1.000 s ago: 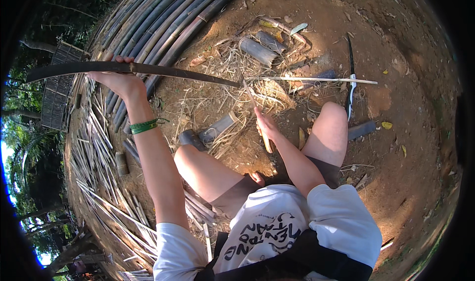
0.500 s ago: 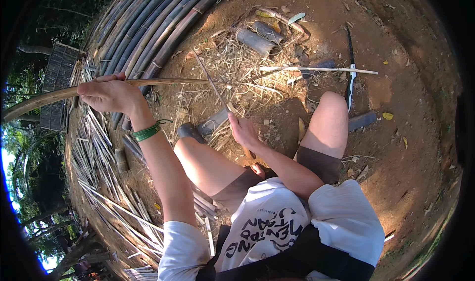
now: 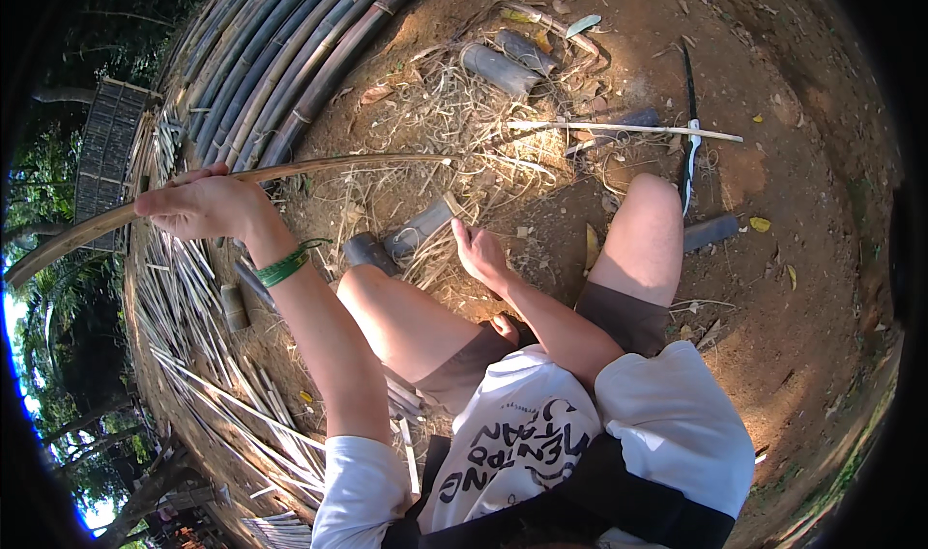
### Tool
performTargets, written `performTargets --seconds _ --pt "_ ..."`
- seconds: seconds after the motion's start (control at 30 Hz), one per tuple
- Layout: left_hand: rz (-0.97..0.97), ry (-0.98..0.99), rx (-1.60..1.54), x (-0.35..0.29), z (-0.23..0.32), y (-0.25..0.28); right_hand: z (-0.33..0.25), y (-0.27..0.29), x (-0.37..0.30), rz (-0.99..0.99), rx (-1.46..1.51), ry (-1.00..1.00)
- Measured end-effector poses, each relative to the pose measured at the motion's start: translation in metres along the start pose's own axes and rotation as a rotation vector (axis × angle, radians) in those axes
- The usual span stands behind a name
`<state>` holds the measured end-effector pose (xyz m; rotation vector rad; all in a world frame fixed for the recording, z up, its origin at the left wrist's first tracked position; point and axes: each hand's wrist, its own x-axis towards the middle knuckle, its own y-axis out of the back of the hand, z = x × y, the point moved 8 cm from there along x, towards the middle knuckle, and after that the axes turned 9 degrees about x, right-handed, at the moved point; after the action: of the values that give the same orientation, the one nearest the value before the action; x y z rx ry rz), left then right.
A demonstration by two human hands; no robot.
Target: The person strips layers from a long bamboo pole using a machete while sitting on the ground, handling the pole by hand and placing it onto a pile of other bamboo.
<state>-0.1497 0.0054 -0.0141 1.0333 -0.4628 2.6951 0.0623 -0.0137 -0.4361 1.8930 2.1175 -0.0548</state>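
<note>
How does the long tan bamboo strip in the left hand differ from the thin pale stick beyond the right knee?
The tan bamboo strip bows in an arc; the pale stick is nearly straight. The left hand holds the strip raised; the stick lies on the brown ground. Both are long and narrow.

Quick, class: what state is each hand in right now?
Left hand: closed, holding the strip.
Right hand: looks closed; what it holds, if anything, cannot be told.
</note>
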Motion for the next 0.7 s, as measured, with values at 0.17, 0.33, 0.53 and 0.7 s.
performTargets --seconds 0.17,0.33,0.53,0.7 --pt "0.011 -0.004 -0.001 -0.001 -0.004 0.002 0.024 0.001 0.004 -0.105 0.028 -0.137" --pt "0.016 0.000 -0.003 0.000 -0.002 -0.005 0.059 0.004 0.013 0.045 0.054 -0.128" --pt "0.032 -0.010 0.010 -0.003 -0.001 -0.001 0.062 0.007 0.011 -0.059 0.048 -0.181" --pt "0.010 -0.004 -0.013 0.000 -0.002 -0.006 0.089 0.011 0.032 -0.086 -0.037 -0.309"
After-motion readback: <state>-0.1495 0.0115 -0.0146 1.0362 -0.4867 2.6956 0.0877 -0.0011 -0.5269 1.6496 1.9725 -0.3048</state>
